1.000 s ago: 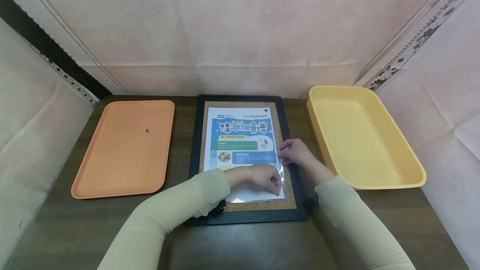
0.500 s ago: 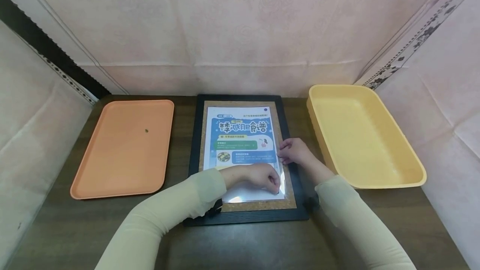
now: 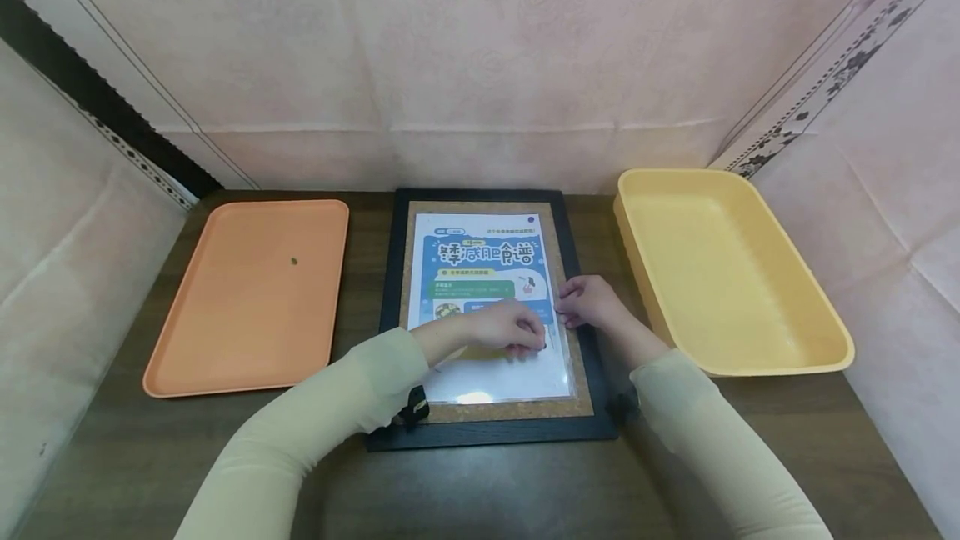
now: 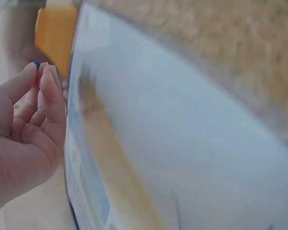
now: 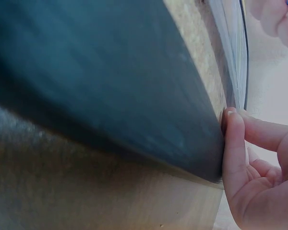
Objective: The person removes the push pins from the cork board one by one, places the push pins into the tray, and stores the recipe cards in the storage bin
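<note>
A glossy printed poster [image 3: 480, 252] lies on a cork board [image 3: 510, 412] with a black frame [image 3: 495, 436]. My left hand [image 3: 498, 327] is above the poster's lower right part, pinching a small blue push pin [image 4: 37, 64] between thumb and index fingertip. At the poster's right edge, my right hand [image 3: 588, 302] has thumb and index fingertip together on the sheet's edge, as the right wrist view shows. Another dark blue pin [image 3: 531, 220] sits at the poster's upper right corner. My left forearm hides the lower left corner.
An orange tray [image 3: 247, 298] with one tiny greenish speck [image 3: 294, 261] lies on the left of the dark wooden table [image 3: 480, 490]. To the right stands a deep yellow bin [image 3: 735, 273]. Pale cloth [image 3: 480, 65] hangs behind and at both sides.
My left hand has left the poster's lower right corner and moved up and to the left, with the push pin in its fingers. The right hand has stayed at the edge.
</note>
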A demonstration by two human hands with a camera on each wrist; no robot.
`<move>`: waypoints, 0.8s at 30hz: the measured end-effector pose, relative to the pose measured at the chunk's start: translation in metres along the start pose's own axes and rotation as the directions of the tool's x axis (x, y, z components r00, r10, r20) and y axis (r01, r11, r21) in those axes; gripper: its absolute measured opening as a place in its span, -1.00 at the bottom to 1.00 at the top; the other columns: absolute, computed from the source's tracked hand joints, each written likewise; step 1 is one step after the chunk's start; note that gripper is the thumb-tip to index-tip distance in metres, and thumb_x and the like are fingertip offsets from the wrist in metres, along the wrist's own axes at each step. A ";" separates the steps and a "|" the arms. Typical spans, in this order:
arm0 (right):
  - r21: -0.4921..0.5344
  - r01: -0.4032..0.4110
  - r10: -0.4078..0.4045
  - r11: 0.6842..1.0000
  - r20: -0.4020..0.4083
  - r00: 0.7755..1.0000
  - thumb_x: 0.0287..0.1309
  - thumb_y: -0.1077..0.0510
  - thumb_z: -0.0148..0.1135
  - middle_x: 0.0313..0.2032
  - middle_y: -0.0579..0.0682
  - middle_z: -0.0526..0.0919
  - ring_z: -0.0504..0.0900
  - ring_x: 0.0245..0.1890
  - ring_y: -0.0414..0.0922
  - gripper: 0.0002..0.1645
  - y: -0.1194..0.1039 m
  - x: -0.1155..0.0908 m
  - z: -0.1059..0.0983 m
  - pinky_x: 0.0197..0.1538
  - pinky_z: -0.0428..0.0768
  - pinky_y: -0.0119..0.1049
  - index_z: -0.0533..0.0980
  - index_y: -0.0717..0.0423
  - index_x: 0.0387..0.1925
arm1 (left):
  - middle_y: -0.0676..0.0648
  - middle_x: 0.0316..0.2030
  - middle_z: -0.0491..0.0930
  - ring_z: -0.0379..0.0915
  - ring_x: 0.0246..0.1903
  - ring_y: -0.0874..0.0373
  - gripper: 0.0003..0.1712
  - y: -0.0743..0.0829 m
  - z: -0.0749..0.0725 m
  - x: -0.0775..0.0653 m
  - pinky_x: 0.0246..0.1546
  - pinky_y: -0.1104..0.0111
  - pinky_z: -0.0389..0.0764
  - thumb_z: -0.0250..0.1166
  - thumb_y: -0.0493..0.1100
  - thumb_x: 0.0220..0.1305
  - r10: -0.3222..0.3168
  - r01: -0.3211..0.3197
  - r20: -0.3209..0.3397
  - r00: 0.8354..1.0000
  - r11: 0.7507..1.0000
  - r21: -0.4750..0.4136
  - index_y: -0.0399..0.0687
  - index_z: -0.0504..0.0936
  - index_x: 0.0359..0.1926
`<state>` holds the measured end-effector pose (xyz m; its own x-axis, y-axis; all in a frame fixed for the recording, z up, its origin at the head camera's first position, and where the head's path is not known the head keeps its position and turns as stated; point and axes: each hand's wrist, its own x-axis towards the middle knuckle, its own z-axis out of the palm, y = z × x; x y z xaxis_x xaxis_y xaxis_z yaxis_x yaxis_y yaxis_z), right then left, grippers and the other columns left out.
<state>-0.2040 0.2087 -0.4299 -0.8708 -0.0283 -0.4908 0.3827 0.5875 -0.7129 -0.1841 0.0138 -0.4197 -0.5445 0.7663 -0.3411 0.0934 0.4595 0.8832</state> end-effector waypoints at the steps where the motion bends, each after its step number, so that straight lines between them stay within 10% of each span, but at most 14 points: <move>1: -0.001 0.001 -0.001 1.000 0.002 1.000 0.16 0.24 0.21 -0.33 0.17 0.63 0.64 -0.51 -0.14 -0.66 0.000 0.000 0.000 -0.35 0.64 -0.35 0.44 0.33 -0.05 | -0.12 -0.45 0.60 0.50 -0.49 0.17 -0.79 0.001 -0.003 -0.002 -0.40 0.42 0.56 0.16 -0.17 0.30 -0.005 0.005 -0.011 1.000 1.000 0.000 -0.24 0.62 -0.23; 12: -0.013 0.016 -0.016 1.000 -0.010 1.000 0.16 0.24 0.21 -0.28 0.21 0.64 0.65 -0.47 -0.11 -0.66 -0.003 -0.002 -0.001 -0.33 0.65 -0.32 0.45 0.33 -0.05 | -0.16 -0.37 0.58 0.49 -0.38 0.10 -0.76 -0.004 -0.035 -0.028 -0.34 0.44 0.53 0.16 -0.17 0.30 -0.070 0.065 -0.128 0.989 0.997 -0.044 -0.26 0.61 -0.15; 24: -0.014 -0.004 0.004 1.000 -0.020 1.000 0.15 0.20 0.24 -0.23 0.20 0.62 0.65 -0.42 -0.10 -0.64 0.000 -0.003 0.001 -0.31 0.64 -0.34 0.45 0.28 -0.04 | -0.10 -0.39 0.49 0.41 -0.38 0.06 -0.69 -0.025 -0.076 -0.060 -0.29 0.35 0.46 0.13 -0.08 0.33 -0.187 0.181 -0.318 0.930 0.982 -0.049 -0.22 0.58 -0.08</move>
<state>-0.2006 0.2079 -0.4287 -0.8752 -0.0097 -0.4837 0.3821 0.5993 -0.7035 -0.2172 -0.0783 -0.3967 -0.7885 0.4838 -0.3798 -0.0474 0.5678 0.8218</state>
